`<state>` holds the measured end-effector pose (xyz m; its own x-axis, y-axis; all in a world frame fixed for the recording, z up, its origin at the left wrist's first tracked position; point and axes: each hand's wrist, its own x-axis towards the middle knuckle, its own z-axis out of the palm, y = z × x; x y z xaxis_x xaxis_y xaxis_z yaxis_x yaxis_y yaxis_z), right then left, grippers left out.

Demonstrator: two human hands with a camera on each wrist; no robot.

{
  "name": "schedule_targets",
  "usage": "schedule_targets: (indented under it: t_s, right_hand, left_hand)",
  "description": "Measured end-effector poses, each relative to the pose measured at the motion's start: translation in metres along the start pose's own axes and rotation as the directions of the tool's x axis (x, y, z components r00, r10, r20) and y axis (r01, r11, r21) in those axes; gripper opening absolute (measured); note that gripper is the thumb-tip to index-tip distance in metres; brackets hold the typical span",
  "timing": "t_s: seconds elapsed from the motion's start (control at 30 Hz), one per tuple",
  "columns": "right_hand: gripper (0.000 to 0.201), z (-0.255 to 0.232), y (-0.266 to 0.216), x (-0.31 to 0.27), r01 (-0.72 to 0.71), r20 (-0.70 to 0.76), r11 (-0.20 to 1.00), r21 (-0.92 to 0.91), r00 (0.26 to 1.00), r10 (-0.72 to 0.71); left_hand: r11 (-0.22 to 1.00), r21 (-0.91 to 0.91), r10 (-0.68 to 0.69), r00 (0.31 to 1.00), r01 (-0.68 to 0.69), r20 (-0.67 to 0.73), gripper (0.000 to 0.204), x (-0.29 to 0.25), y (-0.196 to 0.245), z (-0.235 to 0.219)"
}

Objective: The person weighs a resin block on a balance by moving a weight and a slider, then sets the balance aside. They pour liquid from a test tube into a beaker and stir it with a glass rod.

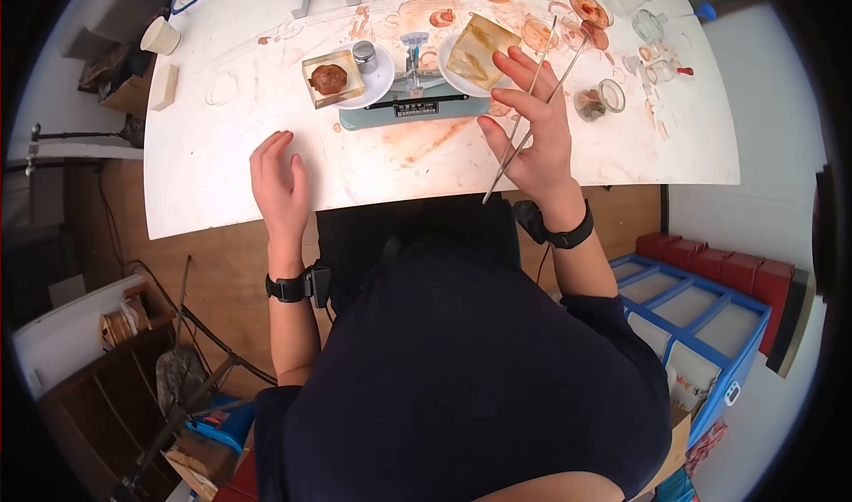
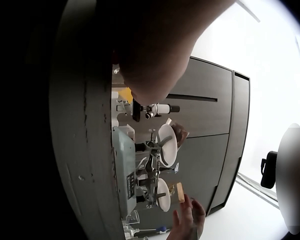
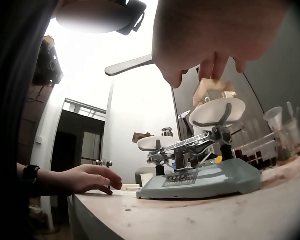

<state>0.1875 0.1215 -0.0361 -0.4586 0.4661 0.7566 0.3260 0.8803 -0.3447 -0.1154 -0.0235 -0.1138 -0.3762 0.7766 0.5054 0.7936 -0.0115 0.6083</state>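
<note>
A teal-based two-pan balance stands on the table in front of the person. On its left pan are a clear block with a brown specimen and a metal weight. A yellowish clear block rests on the right pan. The right hand holds long metal tweezers at the base of the thumb, their tips pointing away. Its outstretched fingertips are right at the yellowish block's edge. The left hand rests at the table's front edge, fingers loosely bent, holding nothing.
Right of the balance stands a small glass jar with a ring-like glass piece against it. Stained dishes and glassware lie farther back. A paper cup and a white block stand at the left edge. Reddish stains mark the white table.
</note>
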Motion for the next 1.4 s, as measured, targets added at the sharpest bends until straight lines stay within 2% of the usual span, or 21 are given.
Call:
schedule_targets:
  t_s: [0.27,0.47,0.97,1.4]
  right_hand:
    - [0.039,0.0000,-0.0008,-0.0015,-0.020,0.030,0.999,0.036,0.999,0.019]
    - [0.038,-0.0016,-0.0020,0.0047,0.018,-0.054,0.999,0.046,0.998,-0.015]
    - [0.038,0.0010,-0.0003,0.0010,-0.006,0.033,0.999,0.047,0.999,0.004]
    - [0.038,0.0011,-0.0035,0.0033,0.016,-0.014,1.000,0.007,1.000,-0.016]
  left_hand:
    - [0.999,0.042,0.013,1.000,-0.013,0.015,0.025,0.0007,0.0017,0.0006]
    - [0.998,0.061,0.008,0.999,-0.010,0.035,0.026,0.0005,0.0036,-0.0001]
    - [0.997,0.069,0.027,0.999,-0.029,0.035,0.022,0.0006,0.0035,0.0011]
    - [0.997,0.070,0.028,0.999,-0.031,0.037,0.021,0.0000,0.0060,0.0013]
